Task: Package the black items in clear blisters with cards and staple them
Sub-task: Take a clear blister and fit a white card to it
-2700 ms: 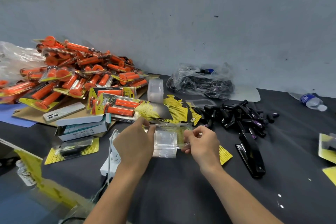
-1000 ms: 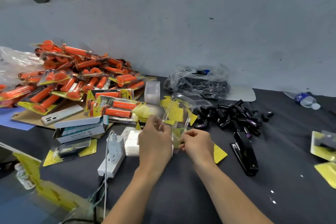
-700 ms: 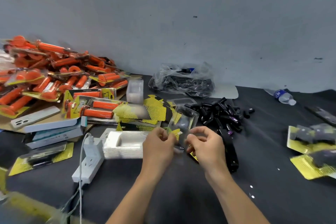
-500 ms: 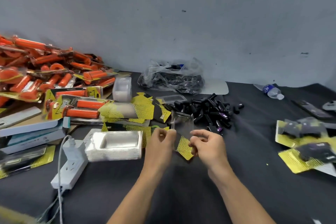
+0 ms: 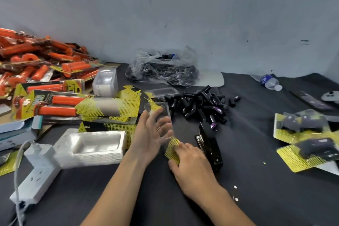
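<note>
Holding the left hand [image 5: 152, 134] released, fingers straight and spread, at the tilted clear blister [image 5: 166, 109] (contact too blurred to judge). Pressing the right hand [image 5: 192, 165], fingers relaxed, on the yellow card [image 5: 171, 147] lying on the counter [image 5: 256, 189], just beside the stapler [image 5: 211, 147], near the black items [image 5: 200, 102].

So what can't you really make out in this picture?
All head view:
- Clear blister: motion-blurred, partly behind the left hand.
- Yellow card: mostly under the right hand; pinched or pressed, unclear.
- Finished packs: blurred, print unreadable.
- Orange packs: cut off by the left edge.
</note>
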`<state>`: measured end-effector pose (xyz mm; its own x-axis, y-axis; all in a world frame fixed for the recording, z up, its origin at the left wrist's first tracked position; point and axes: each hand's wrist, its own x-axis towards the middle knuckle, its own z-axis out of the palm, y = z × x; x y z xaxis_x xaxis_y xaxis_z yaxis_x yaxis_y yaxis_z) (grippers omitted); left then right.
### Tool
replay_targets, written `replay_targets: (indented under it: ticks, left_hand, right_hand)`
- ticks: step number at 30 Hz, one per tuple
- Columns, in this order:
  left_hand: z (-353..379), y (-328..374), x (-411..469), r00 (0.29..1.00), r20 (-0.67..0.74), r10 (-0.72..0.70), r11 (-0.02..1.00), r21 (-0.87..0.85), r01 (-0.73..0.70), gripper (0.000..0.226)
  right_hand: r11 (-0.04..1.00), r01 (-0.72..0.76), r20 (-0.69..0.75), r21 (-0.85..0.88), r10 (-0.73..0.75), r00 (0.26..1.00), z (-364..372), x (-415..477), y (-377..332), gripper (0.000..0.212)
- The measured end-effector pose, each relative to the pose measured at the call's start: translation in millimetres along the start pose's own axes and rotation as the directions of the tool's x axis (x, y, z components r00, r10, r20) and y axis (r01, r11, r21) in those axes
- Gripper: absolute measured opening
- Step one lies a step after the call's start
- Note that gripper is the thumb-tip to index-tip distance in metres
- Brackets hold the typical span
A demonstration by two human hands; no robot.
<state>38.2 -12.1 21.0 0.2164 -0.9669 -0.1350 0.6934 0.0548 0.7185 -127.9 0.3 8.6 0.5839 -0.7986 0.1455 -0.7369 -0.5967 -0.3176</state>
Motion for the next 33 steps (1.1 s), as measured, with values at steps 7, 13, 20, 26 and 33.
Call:
replay_targets:
  ticks: [7,13,20,26,33]
  left_hand:
    - [-7,-10,10,0.999,0.04,0.009,0.999,-0.038,-0.008,0.06]
    - [-4,-18,7,0.999,-0.014,-0.046,0.998,-0.039,0.045,0.06]
    - [-5,-19,11,0.994,-0.051,-0.093,0.992,-0.086,0.088,0.063]
    - [-7,-18,16,0.985,-0.086,-0.148,0.978,-0.158,0.133,0.063]
    - [-8,-22,15,0.995,-0.017,-0.095,0.995,-0.009,0.095,0.061]
  right_hand:
    - [0.966,-0.091,-0.134,-0.242,0.06,0.989,-12,-67,-20,0.037]
    - [0.975,-0.203,-0.549,0.088,0.218,0.807,-69,-12,13,0.026]
    - [0.923,-0.317,0.078,0.219,0.307,0.948,-53,76,122,0.061]
    - [0.926,-0.237,-0.17,0.295,0.295,0.94,-12,72,130,0.046]
    - [0.735,0.122,-0.605,0.667,0.439,0.664,-43,47,107,0.028]
